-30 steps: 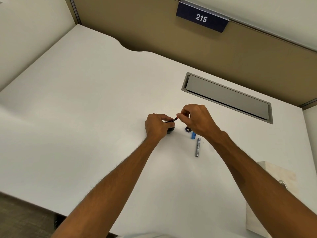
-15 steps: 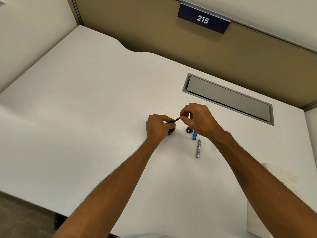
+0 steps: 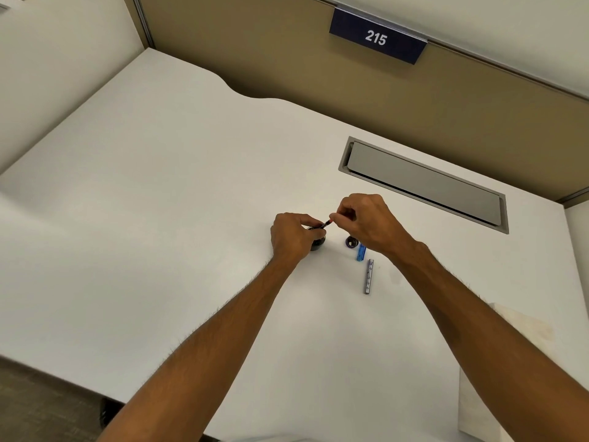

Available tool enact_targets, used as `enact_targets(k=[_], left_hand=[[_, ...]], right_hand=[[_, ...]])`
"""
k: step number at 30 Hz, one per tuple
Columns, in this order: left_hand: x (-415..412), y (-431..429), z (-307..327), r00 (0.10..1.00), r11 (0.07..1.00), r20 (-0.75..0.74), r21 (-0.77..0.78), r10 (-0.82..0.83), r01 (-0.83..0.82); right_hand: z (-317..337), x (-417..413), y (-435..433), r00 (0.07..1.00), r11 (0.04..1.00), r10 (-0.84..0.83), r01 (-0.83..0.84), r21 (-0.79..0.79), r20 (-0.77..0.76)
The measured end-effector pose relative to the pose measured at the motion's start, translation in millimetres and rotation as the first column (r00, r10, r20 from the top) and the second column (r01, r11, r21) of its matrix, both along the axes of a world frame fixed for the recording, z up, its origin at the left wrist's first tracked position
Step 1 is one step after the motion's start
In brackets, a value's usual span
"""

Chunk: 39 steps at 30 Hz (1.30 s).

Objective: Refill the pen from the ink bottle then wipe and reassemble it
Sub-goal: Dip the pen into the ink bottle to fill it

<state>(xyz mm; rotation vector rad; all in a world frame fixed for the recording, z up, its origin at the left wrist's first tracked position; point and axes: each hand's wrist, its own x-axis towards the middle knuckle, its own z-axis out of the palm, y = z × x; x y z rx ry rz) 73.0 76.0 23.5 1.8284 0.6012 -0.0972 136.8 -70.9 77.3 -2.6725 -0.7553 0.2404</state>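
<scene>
A small dark ink bottle (image 3: 318,244) stands on the white desk (image 3: 159,218), mostly hidden behind my left hand (image 3: 294,236). Over the bottle my left hand pinches the lower end of the thin dark pen converter (image 3: 324,224). My right hand (image 3: 366,220) pinches its red top end. The bottle's dark cap (image 3: 351,241) lies just to the right, under my right hand. Beside the cap lie a blue pen part (image 3: 361,252) and the silver pen barrel (image 3: 368,275).
A grey cable hatch (image 3: 424,183) is set into the desk behind my hands. A pale paper tissue (image 3: 497,378) lies at the desk's right front edge. A tan partition with a "215" sign (image 3: 377,38) closes the back.
My hands have stayed at the bottle. My right fingers have shifted slightly on the converter's red end; the view has moved a little.
</scene>
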Motion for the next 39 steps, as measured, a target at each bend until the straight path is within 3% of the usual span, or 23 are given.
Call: enact_targets(k=[39], left_hand=[[0.6, -0.4, -5.1, 1.0, 1.0, 0.017, 0.012, -0.004, 0.004]], right_hand=[[-0.8, 0.8, -2.6, 0.994, 0.997, 0.08, -0.079, -0.01, 0.07]])
